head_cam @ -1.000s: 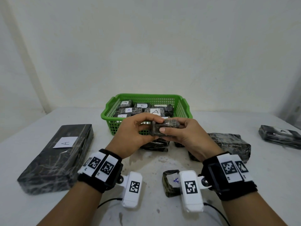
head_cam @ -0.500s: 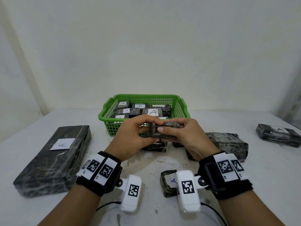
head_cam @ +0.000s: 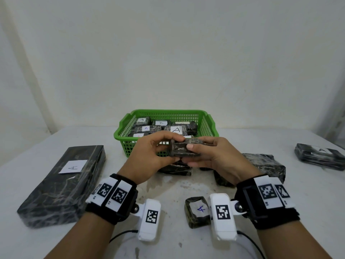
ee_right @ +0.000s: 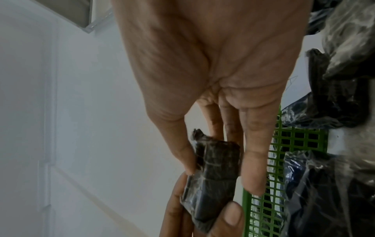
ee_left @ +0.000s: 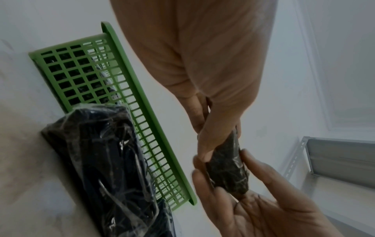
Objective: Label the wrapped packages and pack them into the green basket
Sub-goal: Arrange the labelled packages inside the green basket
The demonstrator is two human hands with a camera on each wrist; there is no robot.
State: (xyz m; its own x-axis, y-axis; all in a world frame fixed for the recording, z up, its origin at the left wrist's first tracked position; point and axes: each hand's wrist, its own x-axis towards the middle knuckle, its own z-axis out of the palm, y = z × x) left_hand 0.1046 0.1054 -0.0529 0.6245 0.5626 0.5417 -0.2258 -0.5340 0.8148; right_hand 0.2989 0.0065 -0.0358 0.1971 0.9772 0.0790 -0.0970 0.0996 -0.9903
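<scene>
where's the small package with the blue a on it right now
In the head view the small blue-A package lies on the table near the front, right of centre, just left of the right wrist camera and below both hands.

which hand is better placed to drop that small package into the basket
Probably the right hand: its thumb and fingers pinch the small wrapped package along its length, while the left hand grips only one end. The green basket sits straight ahead of both.
</scene>
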